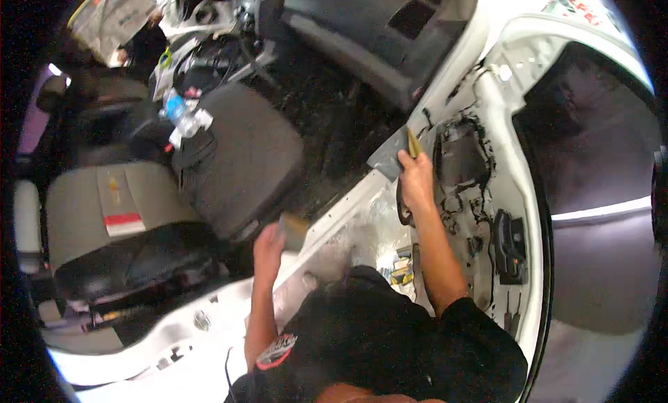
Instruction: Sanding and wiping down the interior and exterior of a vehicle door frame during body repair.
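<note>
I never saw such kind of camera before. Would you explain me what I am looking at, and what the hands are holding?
There is no machine here: a person works with two bare hands. A wide fisheye camera on their head looks down, so edges bend. Around them is a car interior, with an open door on the right. The right hand holds a grey sheet and a tan piece near the sill. The left hand holds a blurred grey-and-tan piece. A clear bottle lies near the dark seat; a red-and-white paper is on the lighter seat.
</note>
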